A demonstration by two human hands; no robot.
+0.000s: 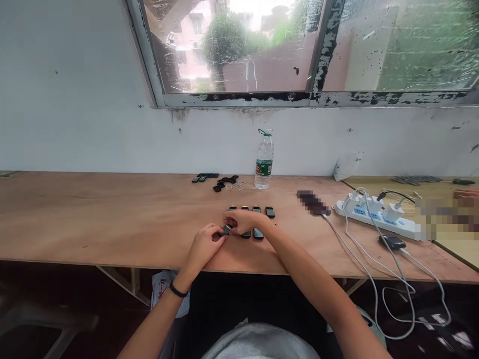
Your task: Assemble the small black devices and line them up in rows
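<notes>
My left hand [205, 243] pinches a small dark rectangular device [225, 230] between thumb and fingers, low over the table. At the device's far end, the fingers of my right hand [239, 220] are closed on it too. A light edge shows there, but the fingers hide the detail. Several similar black devices with grey faces lie in rows by my right hand, among them one device [258, 233] at the near side and another device [270, 212] at the right end. My right hand and forearm partly cover the rows.
Behind lie black parts [221, 182], small shiny metal pieces [235, 186] and more devices [202, 178]. A water bottle [264, 162] stands near the wall. To the right are a power strip [377, 219], cables, a black box [392, 243] and another person's hand [466, 193].
</notes>
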